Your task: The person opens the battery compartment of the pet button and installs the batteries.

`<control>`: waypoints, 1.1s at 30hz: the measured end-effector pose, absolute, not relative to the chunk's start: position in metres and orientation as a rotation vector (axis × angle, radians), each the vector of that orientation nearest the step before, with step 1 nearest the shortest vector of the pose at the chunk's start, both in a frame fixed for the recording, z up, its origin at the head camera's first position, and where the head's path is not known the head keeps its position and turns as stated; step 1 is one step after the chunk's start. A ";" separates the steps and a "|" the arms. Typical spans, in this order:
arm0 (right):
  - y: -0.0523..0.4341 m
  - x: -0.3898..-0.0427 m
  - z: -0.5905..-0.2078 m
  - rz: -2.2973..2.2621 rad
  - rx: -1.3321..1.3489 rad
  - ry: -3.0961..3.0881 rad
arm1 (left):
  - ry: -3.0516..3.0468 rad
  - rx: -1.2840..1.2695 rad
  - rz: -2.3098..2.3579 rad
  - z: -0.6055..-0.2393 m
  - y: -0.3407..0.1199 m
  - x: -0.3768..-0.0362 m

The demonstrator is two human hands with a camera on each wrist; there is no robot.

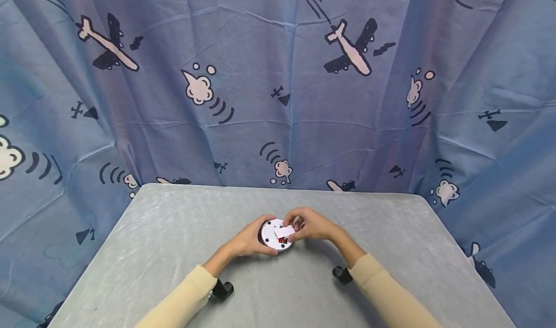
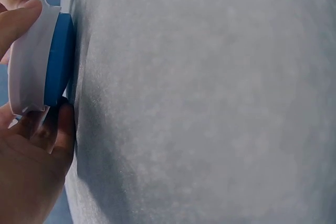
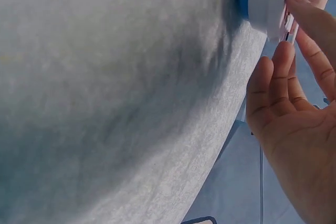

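A round white device (image 1: 268, 235), its top dotted with small holes and dark feet, lies near the middle of the table. Its underside is a blue part (image 2: 60, 59), facing down close to the tabletop. My left hand (image 1: 248, 239) grips the device by its rim, thumb on the near side and fingers on the far side. Between thumb and fingers my right hand (image 1: 316, 225) pinches a small white rectangular cover (image 1: 284, 232). The cover sits tilted over a recess (image 1: 283, 241) where red and dark parts show. The cover hides part of this recess.
A grey table (image 1: 182, 226) extends around the hands. Behind it hangs a blue curtain (image 1: 243, 139) printed with planes and clouds. Black wrist mounts, one on the left sleeve (image 1: 223, 289) and one by the right sleeve (image 1: 341, 275), stick out over the table.
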State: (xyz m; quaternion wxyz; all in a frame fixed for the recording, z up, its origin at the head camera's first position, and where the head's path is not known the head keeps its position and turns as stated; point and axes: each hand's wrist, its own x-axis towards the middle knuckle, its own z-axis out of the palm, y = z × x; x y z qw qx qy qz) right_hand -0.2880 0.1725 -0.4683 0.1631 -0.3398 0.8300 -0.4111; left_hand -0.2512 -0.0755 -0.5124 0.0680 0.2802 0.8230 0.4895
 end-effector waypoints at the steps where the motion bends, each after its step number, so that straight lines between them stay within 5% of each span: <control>1: 0.172 -0.288 -0.468 -1.167 -0.967 2.366 | 2.480 0.843 1.474 -0.512 -0.075 -0.251; 33: 0.173 -0.250 -0.492 -1.396 -0.564 2.696 | 2.483 0.842 1.488 -0.514 -0.075 -0.251</control>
